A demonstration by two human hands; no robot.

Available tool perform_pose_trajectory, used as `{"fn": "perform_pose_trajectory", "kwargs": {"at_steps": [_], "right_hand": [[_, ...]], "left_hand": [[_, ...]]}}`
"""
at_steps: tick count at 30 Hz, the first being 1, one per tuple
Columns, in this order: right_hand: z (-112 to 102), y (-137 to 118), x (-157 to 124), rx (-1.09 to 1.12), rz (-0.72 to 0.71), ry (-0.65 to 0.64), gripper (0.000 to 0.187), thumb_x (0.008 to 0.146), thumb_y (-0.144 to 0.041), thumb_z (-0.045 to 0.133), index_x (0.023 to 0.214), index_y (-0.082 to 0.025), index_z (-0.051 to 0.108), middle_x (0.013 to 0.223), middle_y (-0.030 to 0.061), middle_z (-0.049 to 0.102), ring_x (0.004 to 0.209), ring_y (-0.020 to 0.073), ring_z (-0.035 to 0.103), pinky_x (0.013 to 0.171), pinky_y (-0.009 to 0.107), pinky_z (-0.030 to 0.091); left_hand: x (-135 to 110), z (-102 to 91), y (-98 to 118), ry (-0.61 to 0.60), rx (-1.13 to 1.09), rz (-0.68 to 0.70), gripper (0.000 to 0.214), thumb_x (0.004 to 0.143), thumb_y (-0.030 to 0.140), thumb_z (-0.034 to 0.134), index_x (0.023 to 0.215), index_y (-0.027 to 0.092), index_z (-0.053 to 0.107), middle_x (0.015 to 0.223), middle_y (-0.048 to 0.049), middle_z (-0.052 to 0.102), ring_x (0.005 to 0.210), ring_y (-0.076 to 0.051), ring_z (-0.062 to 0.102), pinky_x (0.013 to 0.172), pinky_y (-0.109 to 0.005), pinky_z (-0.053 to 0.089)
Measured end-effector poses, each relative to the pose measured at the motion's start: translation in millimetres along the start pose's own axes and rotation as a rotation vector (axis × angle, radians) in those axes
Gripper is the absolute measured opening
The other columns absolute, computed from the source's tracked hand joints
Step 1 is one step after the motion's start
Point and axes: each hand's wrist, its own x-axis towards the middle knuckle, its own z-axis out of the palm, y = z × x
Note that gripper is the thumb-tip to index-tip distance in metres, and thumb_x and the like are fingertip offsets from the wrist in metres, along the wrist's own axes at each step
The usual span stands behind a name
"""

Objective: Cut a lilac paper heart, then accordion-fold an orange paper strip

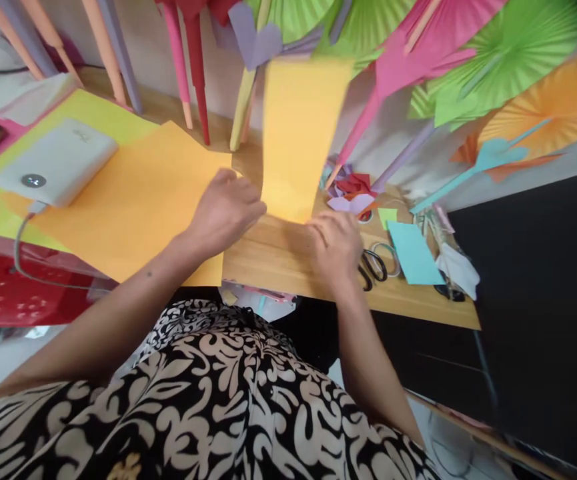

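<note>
Item inspected: yellow paper strip (pixel 301 133). It stands up off the wooden table (pixel 278 260) at mid-scene. Its lower edge meets the tabletop between your hands, and its upper end rises toward the far wall.

Left hand (pixel 225 210): your fingers are curled in against the strip's lower left edge and appear to pinch it. The fingertips themselves are hidden behind the back of the hand.

Right hand (pixel 335 247): it sits at the strip's lower right corner, knuckles up and fingers bent. Motion blur prevents you from confirming whether it grips the paper or only rests beside it.

Handling assessment: the strip is judged very light, thin and limp. It will likely bow under its own height, crease at any hard pinch and tear at an edge. Hold it low, near both bottom corners, with flat finger pressure.

Surroundings: a large orange sheet (pixel 133 200) lies left of the strip, partly under your left wrist. Scissors (pixel 373 267) lie just right of your right hand, with a turquoise card (pixel 413 253) beyond them.

Limits of view: the strip's upper end is blurred against the paper fans (pixel 508 60). The scissor blades are covered by your right hand. The near table edge is cut off by your patterned clothing.
</note>
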Motion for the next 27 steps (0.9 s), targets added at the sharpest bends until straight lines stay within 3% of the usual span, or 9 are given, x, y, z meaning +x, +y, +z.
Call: {"fn": "perform_pose_trajectory", "kwargs": {"at_steps": [2,5,10,17,27], "right_hand": [[24.2,2.7,-21.5,0.031,0.065,-0.173,0.019,0.098,-0.029,0.053,0.087,-0.025,0.068,0.097,0.0069,0.07,0.095,0.026,0.06,0.084,0.04,0.047],[40.8,2.0,-33.3,0.114,0.13,-0.258,0.019,0.098,-0.028,0.052,0.087,-0.026,0.067,0.092,0.0066,0.068,0.092,0.026,0.059,0.082,0.04,0.046],[44.6,2.9,-32.1,0.187,0.178,-0.217,0.015,0.096,-0.029,0.055,0.086,-0.025,0.067,0.091,0.0061,0.067,0.092,0.0253,0.058,0.083,0.039,0.045],[50.0,6.6,-34.2,0.219,0.204,-0.18,0.016,0.095,-0.028,0.057,0.083,-0.025,0.066,0.087,0.0036,0.065,0.089,0.023,0.058,0.082,0.037,0.044],[51.6,8.0,-33.8,0.214,0.226,-0.163,0.017,0.095,-0.028,0.057,0.08,-0.023,0.063,0.085,0.0029,0.064,0.085,0.0215,0.056,0.079,0.035,0.043]], "left_hand": [[-25.5,27.5,-8.7,-0.069,0.103,0.056,0.033,0.093,0.012,0.044,0.062,0.02,0.053,0.064,-0.004,0.053,0.071,-0.02,0.046,0.074,-0.041,0.036],[-45.1,44.1,-12.6,-0.074,0.222,0.065,0.031,0.094,0.014,0.047,0.067,0.019,0.06,0.07,-0.0049,0.06,0.071,-0.02,0.049,0.068,-0.036,0.034],[-44.8,47.2,-9.1,-0.07,0.161,-0.014,0.028,0.096,0.017,0.047,0.078,0.019,0.067,0.077,-0.0052,0.065,0.075,-0.02,0.055,0.067,-0.034,0.034],[-43.6,53.6,-13.8,-0.03,-0.013,-0.109,0.022,0.088,0.015,0.053,0.07,0.018,0.065,0.074,-0.0047,0.067,0.074,-0.019,0.057,0.068,-0.033,0.037],[-43.6,56.3,-12.6,-0.014,-0.058,-0.188,0.022,0.089,0.021,0.058,0.07,0.017,0.068,0.074,-0.0055,0.068,0.074,-0.019,0.059,0.07,-0.035,0.04]]}}
